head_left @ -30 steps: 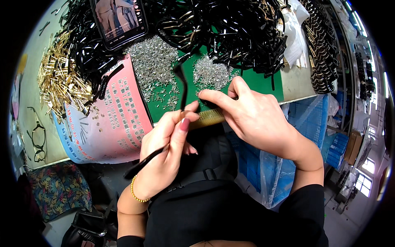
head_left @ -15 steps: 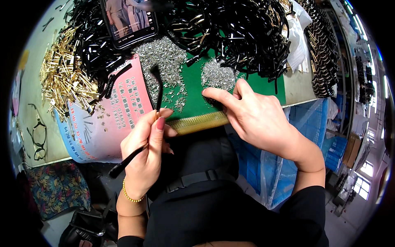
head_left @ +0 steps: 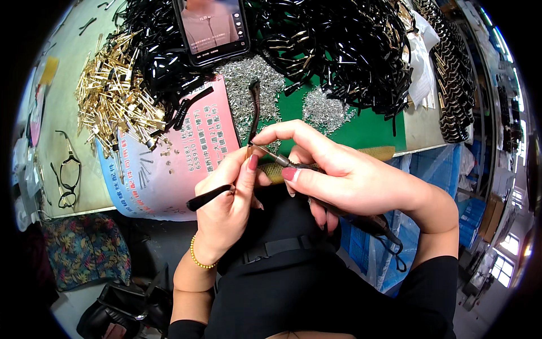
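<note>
My left hand point(head_left: 223, 200) pinches slim black eyeglass temples point(head_left: 254, 107) between thumb and fingers. One end points up and away, another sticks out to the lower left, and a small hinge spot lies at the fingertips. In my right hand point(head_left: 361, 178) is a screwdriver point(head_left: 281, 160) with a cord trailing from its back end. Its metal tip meets the hinge spot, where the right index finger also touches. Just beyond the hands lie a larger heap of tiny silver screws point(head_left: 248, 73) and a smaller screw pile point(head_left: 327, 110).
Black temples point(head_left: 339, 45) form a big heap at the back, gold metal parts point(head_left: 116, 85) lie left. A phone point(head_left: 212, 28) rests among them. Under the screws is a green mat point(head_left: 389, 133) beside a printed sheet point(head_left: 169, 198). Glasses frames point(head_left: 69, 172) lie far left.
My right hand has left the smaller screw pile and come to the left hand, now holding a screwdriver at the hinge spot. The whole view has shifted a little; the phone picture has changed.
</note>
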`<act>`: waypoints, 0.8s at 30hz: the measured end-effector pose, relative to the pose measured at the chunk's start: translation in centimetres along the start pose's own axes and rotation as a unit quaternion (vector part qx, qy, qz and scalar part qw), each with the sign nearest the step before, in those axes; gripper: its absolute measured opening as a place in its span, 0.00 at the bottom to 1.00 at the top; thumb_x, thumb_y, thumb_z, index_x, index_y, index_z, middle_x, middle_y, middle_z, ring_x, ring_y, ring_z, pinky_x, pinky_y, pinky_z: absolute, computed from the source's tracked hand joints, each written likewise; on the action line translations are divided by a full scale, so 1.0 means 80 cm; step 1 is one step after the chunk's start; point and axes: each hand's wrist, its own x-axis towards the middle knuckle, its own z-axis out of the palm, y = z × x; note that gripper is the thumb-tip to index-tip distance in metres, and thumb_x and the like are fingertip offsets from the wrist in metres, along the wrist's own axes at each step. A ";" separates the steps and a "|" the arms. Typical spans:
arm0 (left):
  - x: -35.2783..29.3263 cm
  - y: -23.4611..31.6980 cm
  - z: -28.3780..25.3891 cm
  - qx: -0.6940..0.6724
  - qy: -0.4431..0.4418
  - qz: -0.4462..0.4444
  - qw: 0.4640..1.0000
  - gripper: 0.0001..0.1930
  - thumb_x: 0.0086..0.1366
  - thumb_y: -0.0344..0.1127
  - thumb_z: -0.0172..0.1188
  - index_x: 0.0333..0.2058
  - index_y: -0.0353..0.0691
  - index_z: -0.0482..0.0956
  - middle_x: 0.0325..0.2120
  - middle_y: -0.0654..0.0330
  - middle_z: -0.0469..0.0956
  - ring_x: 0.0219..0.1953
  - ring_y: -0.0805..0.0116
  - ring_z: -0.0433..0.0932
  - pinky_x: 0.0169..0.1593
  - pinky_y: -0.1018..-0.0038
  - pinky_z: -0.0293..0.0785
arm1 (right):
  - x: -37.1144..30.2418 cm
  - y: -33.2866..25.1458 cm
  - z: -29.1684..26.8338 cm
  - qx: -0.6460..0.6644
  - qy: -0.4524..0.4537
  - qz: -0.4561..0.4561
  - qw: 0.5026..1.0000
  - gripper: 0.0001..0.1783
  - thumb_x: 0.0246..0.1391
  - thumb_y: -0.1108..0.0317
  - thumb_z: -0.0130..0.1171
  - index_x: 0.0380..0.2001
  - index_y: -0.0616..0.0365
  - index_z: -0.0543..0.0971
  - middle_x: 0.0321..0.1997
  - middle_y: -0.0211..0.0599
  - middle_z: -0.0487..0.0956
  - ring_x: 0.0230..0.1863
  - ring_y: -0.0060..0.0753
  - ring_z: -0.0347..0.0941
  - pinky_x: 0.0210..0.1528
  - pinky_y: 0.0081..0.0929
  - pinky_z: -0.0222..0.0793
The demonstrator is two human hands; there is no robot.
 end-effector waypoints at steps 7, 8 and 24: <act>0.000 0.001 0.000 0.067 -0.001 0.025 0.997 0.13 0.75 0.31 0.56 0.53 0.33 0.80 0.26 0.57 0.83 0.21 0.75 0.80 0.24 0.77 0.75 | 0.003 0.005 -0.004 -0.012 -0.005 -0.002 1.000 0.27 0.72 0.61 0.42 0.70 0.52 0.55 0.34 0.34 0.75 0.22 0.23 0.76 0.22 0.22 0.75; 0.000 -0.001 0.000 0.087 -0.001 0.039 0.995 0.13 0.74 0.29 0.57 0.53 0.33 0.80 0.27 0.56 0.83 0.22 0.72 0.80 0.24 0.75 0.76 | 0.003 0.006 -0.002 -0.005 -0.001 0.003 1.000 0.26 0.72 0.63 0.42 0.69 0.53 0.55 0.34 0.33 0.73 0.21 0.22 0.75 0.21 0.22 0.75; 0.002 -0.016 -0.042 0.157 0.199 0.197 0.947 0.13 0.80 0.31 0.45 0.50 0.31 0.77 0.25 0.62 0.80 0.21 0.81 0.74 0.24 0.81 0.67 | -0.037 0.012 -0.028 -0.514 0.304 -0.275 0.754 0.20 0.64 0.63 0.57 0.54 0.63 0.71 0.40 0.48 0.76 0.30 0.50 0.80 0.26 0.43 0.76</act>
